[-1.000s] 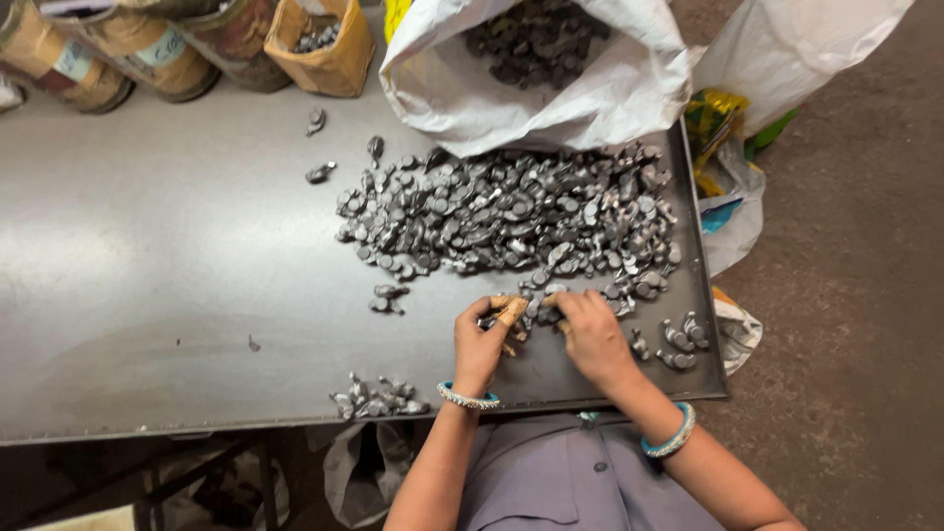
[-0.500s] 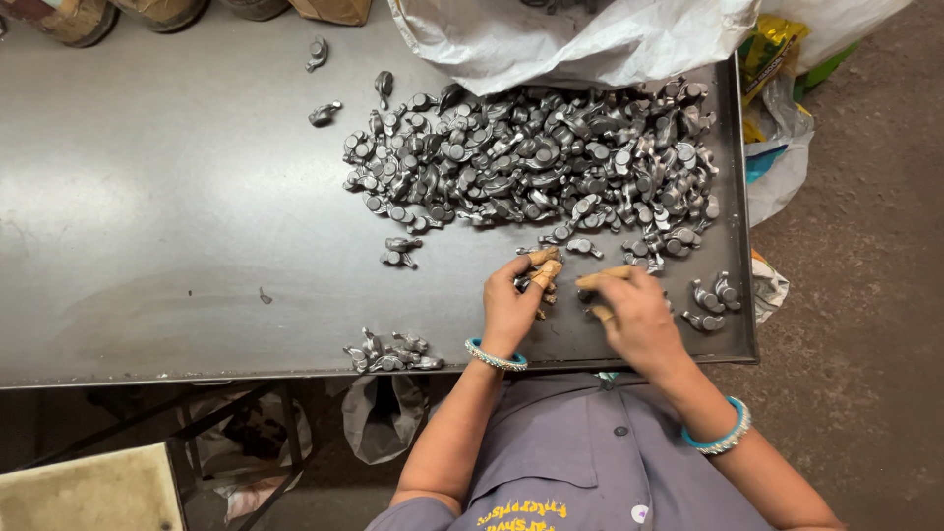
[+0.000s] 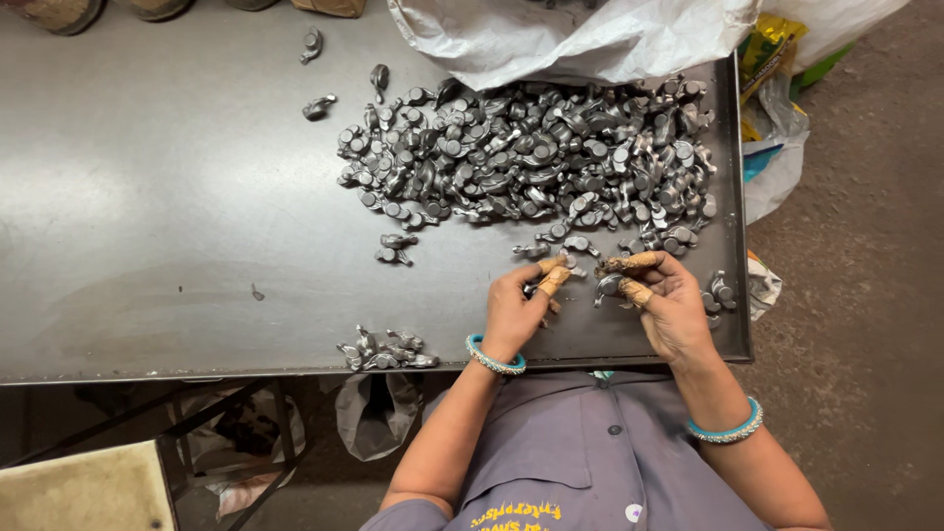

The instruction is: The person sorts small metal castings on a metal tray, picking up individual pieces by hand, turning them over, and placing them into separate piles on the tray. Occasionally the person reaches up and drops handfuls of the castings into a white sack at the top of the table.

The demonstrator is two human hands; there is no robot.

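While both hands work at about five o'clock on the grey metal table (image 3: 147,197), each pinches a small grey metal part. The right hand (image 3: 674,310), with wrapped fingertips (image 3: 634,263), closes thumb and forefinger on a metal piece (image 3: 607,286) just below the big heap. The left hand (image 3: 516,310), thumb and finger also wrapped, is curled around another small piece (image 3: 532,290) close beside it, though that one is mostly hidden by the fingers. Directly at twelve o'clock from the hands spreads the large pile of cast parts (image 3: 531,157), touching the mouth of a white sack (image 3: 580,34) at the table's far edge. At three o'clock from the right hand lies a tiny cluster of parts (image 3: 721,293) near the table's raised rim. At nine o'clock from the left hand, by the near edge, sits a small sorted group (image 3: 385,349). A few strays (image 3: 395,248) lie between that group and the heap, and others (image 3: 318,106) at eleven o'clock. Turquoise bangles (image 3: 495,359) ring both wrists.
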